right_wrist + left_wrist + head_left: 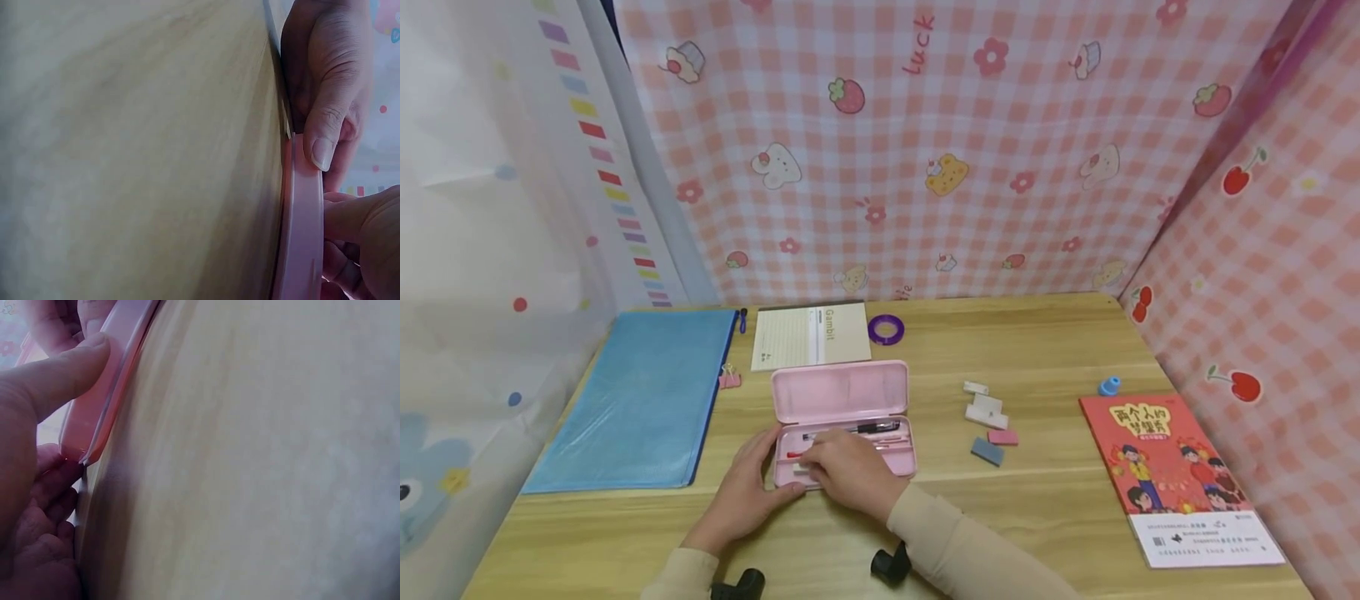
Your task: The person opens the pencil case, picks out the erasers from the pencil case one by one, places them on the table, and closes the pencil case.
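Observation:
An open pink pencil case [841,393] lies on the table with its lid tipped back. My left hand [747,490] holds its left end, thumb [94,353] on the front wall and fingers around the corner. Over the front compartment, my right hand [848,467] reaches in with curled fingers [344,262]. Its fingertips pinch a small white block [801,469], mostly hidden under the hand. Behind that hand, a black-and-clear pen [876,427] lies in the back compartment, and a red-tipped pen [793,455] shows in front of it.
Right of the case lie white erasers [987,412], a pink eraser [1003,437] and a grey-blue eraser [987,452]. Farther right are a red book [1172,467] and blue cap-like piece [1108,386]. A blue folder [632,400], pink binder clip [730,381], notebook [790,342] and purple tape roll [886,330] surround it.

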`<state>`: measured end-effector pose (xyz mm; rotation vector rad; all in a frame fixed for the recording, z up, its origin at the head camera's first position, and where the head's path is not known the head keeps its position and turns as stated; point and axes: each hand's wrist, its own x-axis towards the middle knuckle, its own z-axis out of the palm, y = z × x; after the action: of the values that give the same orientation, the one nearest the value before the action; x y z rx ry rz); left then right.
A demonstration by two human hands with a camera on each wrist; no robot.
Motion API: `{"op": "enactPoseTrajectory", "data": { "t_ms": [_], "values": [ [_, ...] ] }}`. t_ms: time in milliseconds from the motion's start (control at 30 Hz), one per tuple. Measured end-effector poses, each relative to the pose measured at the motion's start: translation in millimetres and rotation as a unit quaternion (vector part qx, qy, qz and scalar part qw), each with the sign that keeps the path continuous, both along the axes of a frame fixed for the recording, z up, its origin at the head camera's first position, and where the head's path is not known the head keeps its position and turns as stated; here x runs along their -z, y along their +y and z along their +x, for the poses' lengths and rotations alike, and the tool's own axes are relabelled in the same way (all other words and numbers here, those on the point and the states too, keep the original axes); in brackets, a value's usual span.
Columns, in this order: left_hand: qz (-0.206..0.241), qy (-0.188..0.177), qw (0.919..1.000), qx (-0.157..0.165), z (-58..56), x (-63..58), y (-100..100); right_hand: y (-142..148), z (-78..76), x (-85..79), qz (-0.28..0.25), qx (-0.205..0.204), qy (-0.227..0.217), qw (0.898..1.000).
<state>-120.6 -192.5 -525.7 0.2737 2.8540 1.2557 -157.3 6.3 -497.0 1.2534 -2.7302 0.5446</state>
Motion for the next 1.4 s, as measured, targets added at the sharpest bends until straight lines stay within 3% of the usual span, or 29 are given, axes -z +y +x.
{"op": "enactPoseTrajectory", "data": {
  "t_ms": [300,500,700,1000,1167,1400],
  "values": [
    [-0.002,-0.002,1.0000,-0.003,-0.2,1.4,-1,31,9.8,-16.8,-0.051,0.014,0.004,0.999],
    [-0.015,-0.020,0.9997,-0.005,-1.7,1.0,0,86,20.0,-22.1,-0.111,0.054,-0.043,0.991],
    [-0.014,-0.024,0.9996,-0.002,-1.9,0.1,2,155,34.1,-10.4,-0.163,0.113,-0.055,0.979],
    [-0.016,-0.030,0.9994,-0.004,-2.0,1.9,0,223,42.6,5.3,-0.137,0.179,-0.104,0.969],
    [-0.022,-0.033,0.9992,-0.003,-1.1,0.6,1,236,39.8,8.1,-0.126,0.191,-0.124,0.966],
    [-0.025,-0.032,0.9992,-0.002,-0.5,-1.0,2,241,34.9,10.7,-0.105,0.203,-0.119,0.966]
  ]
}}
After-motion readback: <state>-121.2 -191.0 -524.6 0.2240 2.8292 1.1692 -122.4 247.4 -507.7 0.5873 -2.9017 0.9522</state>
